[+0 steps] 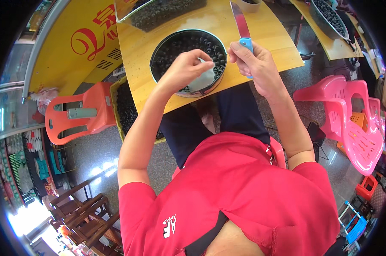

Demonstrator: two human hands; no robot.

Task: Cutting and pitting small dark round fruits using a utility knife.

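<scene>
My right hand is closed round the blue handle of a knife, whose blade points up and away over the table. Below my left hand is a round metal pan at the table's near edge. Many small dark round things, which look like snails, lie in it, and a pale bare patch of its bottom shows under my fingers. The left fingers are curled with the thumb close to them. Whatever they may hold is hidden or too small to make out.
On the wooden table, a clear tub of the same dark things stands at the far left. A yellow crate with more sits below an orange chair. Pink chairs stand to the right, near another filled pan.
</scene>
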